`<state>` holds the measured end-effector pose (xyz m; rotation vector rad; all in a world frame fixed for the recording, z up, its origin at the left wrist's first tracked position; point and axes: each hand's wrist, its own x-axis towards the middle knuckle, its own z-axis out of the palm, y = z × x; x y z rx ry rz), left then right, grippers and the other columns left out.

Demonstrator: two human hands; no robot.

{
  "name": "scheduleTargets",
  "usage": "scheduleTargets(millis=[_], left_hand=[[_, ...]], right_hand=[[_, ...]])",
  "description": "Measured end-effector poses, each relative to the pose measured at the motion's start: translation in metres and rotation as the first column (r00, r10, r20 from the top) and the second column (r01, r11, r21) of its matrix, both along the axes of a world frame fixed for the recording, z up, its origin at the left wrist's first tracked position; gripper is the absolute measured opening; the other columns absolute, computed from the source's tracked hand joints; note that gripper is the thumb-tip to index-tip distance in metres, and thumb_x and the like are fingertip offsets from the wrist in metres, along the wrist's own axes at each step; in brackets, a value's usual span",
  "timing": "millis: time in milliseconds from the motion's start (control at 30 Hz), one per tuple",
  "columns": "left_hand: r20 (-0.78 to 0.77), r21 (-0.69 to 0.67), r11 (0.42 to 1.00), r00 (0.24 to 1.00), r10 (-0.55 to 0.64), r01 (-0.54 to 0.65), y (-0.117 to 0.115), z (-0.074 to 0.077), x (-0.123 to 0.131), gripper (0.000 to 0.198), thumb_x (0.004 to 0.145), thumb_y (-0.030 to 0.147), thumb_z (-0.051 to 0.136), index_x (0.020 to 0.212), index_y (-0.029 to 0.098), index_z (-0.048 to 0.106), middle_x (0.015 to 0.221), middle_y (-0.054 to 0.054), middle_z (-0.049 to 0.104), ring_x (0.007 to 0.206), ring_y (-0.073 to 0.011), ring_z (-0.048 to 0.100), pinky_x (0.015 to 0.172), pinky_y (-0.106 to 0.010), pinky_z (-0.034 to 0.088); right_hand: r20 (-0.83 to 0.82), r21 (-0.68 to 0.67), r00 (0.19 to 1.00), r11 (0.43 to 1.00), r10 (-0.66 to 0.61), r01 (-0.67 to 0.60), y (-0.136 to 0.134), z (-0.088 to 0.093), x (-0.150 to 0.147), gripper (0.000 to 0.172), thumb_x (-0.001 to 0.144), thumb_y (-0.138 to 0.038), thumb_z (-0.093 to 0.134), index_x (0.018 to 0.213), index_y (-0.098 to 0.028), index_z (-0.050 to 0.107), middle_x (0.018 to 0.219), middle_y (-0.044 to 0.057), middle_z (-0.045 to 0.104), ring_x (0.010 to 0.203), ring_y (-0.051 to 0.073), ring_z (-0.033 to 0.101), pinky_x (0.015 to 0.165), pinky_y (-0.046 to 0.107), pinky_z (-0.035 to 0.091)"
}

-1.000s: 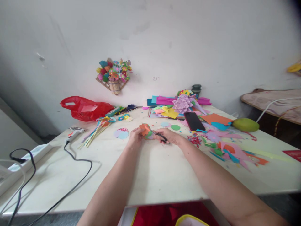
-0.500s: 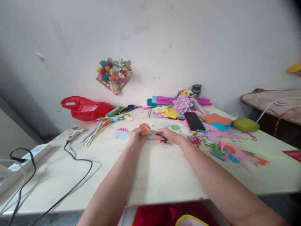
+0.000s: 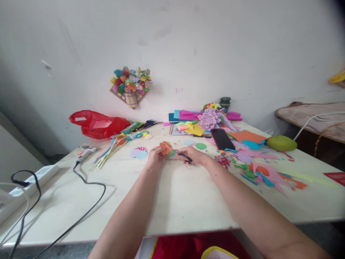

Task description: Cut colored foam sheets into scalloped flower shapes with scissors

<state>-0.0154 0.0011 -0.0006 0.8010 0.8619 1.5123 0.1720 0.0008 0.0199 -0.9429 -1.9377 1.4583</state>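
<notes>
Between the thumb and fingers of my left hand [image 3: 155, 155] is an orange flower cutout [image 3: 165, 148] with a scalloped edge. My right hand [image 3: 194, 156] is closed on black-handled scissors [image 3: 185, 157], whose blades reach left to the edge of the orange flower. Just behind and below the flower, a green and lilac round piece [image 3: 170, 155] shows partly. Light blue and lilac discs [image 3: 141, 154] with red bits lie left of my hands. A green disc [image 3: 201, 146] lies beyond my right hand.
A glue gun [image 3: 86, 154] with a black cord lies left, near thin strips [image 3: 110, 154] and a red plastic bag [image 3: 99, 124]. Coloured scraps [image 3: 265, 174], a phone [image 3: 222, 139] and a green oval object [image 3: 281, 142] lie right. A purple flower [image 3: 209, 119] rests on stacked sheets behind.
</notes>
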Motion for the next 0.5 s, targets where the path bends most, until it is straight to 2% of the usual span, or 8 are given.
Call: scheduleTargets(millis=[333, 500], left_hand=[[0.021, 0.007, 0.999, 0.999, -0.035, 0.035, 0.0005, 0.0002, -0.0010, 0.020, 0.056, 0.012, 0.068, 0.076, 0.011, 0.069, 0.076, -0.008, 0.071, 0.065, -0.0161, 0.062, 0.059, -0.027, 0.051], [0.033, 0.026, 0.997, 0.996, -0.079, 0.078, -0.0020, 0.0027, 0.0000, 0.025, 0.058, 0.013, 0.067, 0.083, 0.011, 0.071, 0.080, -0.009, 0.072, 0.069, -0.0170, 0.064, 0.059, -0.027, 0.052]], right_hand=[[-0.040, -0.032, 0.999, 0.999, -0.015, 0.014, -0.0008, 0.0001, -0.0007, 0.029, 0.065, -0.040, 0.069, 0.067, -0.015, 0.056, 0.048, -0.007, 0.044, 0.039, 0.006, 0.041, 0.037, 0.019, 0.035], [-0.101, -0.074, 0.995, 0.997, -0.024, 0.017, 0.0020, -0.0035, -0.0008, 0.021, 0.067, -0.034, 0.066, 0.069, -0.014, 0.057, 0.048, -0.007, 0.044, 0.039, 0.006, 0.040, 0.039, 0.020, 0.036]])
